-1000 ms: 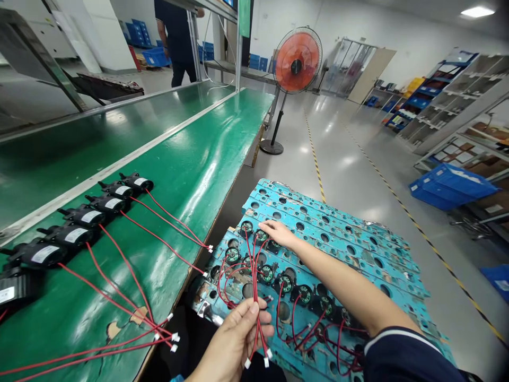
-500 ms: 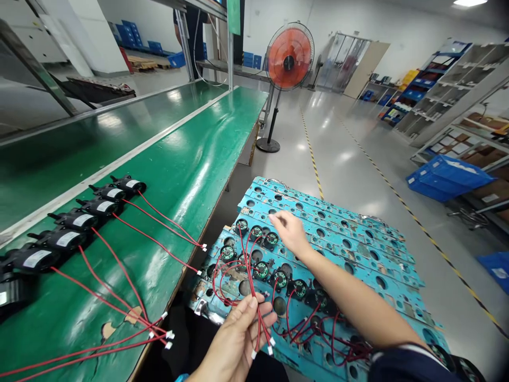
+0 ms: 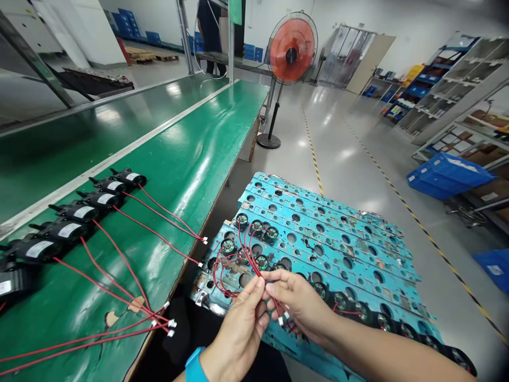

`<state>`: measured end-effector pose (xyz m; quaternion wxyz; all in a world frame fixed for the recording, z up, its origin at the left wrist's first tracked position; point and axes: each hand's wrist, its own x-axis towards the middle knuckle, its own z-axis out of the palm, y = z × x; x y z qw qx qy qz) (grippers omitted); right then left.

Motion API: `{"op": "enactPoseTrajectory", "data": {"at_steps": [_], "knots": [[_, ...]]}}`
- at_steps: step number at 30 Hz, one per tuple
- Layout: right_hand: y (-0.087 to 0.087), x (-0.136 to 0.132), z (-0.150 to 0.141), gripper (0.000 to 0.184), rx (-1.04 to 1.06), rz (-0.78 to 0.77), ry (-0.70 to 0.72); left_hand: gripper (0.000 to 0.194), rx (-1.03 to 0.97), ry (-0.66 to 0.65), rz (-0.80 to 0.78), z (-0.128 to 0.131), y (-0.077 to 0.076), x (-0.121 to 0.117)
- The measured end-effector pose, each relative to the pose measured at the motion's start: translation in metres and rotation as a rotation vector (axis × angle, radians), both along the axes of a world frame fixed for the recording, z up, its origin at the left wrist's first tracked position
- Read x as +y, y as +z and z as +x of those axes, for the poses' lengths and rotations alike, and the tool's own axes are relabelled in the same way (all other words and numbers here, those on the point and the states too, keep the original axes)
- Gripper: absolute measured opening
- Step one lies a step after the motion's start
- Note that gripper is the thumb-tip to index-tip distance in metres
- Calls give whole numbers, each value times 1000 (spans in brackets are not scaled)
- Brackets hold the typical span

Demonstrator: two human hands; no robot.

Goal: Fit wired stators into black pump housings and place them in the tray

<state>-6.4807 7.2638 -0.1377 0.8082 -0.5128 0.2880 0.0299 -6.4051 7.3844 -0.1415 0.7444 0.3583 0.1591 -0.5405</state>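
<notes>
My left hand (image 3: 247,313) is closed around a bundle of red wires (image 3: 249,259), pinching them between thumb and fingers. My right hand (image 3: 292,297) meets it, thumb and forefinger pressed together on the same bundle. White plugs (image 3: 283,318) at the wire ends poke out below the fingers. The wires run up to small round black motors (image 3: 256,229) with green faces, seated in the turquoise perforated board (image 3: 318,228). More motors (image 3: 361,310) sit in a row, partly hidden behind my right hand and forearm.
On the green bench (image 3: 191,154) to my left lies a row of black motors (image 3: 83,212) with white labels, their red wires trailing to the edge. A standing fan (image 3: 291,53) is ahead. Blue bins (image 3: 449,178) are at the right, and a person (image 3: 210,32) stands at the back.
My right hand has come down from above the board to join the left at the wire bundle. The left hand keeps its hold and has shifted slightly.
</notes>
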Motion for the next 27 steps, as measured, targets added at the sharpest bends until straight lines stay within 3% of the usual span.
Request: {"op": "enactPoseTrajectory", "data": {"at_steps": [2,5,7,10,15,17,19,23,25,27], "knots": [[-3,-15,6,29,-90,-381,45,59,-20,15,56,3,3,1],[-13,-52,23,26,-367,-1277,169,75,-80,-5,176,5,6,9],[-23,-77,37,28,-491,-1625,246,76,-120,-73,205,4,6,18],[-39,-97,58,31,-536,-1766,363,69,-162,-169,204,-2,0,32],[-46,-97,71,34,-545,-1967,482,54,-284,-241,232,1,-3,52],[-44,-97,70,32,-561,-2010,528,47,-547,-311,252,18,8,56],[-42,-98,67,31,-569,-2041,554,43,-989,-404,330,46,23,53],[-42,-100,62,32,-541,-2102,511,41,-1825,-628,745,121,46,21],[-43,-100,61,32,-524,-2128,462,42,-1999,-828,887,150,45,-1],[-45,-100,60,31,-513,-2140,422,32,-2026,-970,911,169,37,-20]]}}
